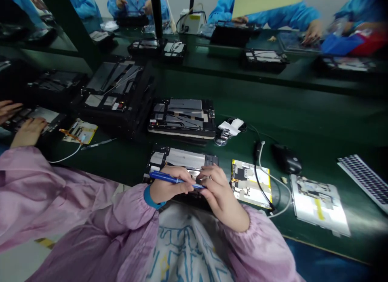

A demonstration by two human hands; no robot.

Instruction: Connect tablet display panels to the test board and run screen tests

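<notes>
My left hand (171, 185), with a teal band at its wrist, is closed around a blue pen-like tool (165, 176). Its tip points right, toward the fingers of my right hand (220, 193). Those fingers are curled and pinched close to the tip; what lies between them is too small to make out. Under both hands lies an opened tablet-like device (184, 157) with grey battery cells, its near side hidden by the hands.
Beyond it sits a stack of similar opened devices (182, 116). To the right are a yellow-edged panel (250, 183) with cables across it, a mouse (286, 158), a silver panel (321, 205) and a keyboard (365, 179). A neighbour's hands (28, 130) work at left.
</notes>
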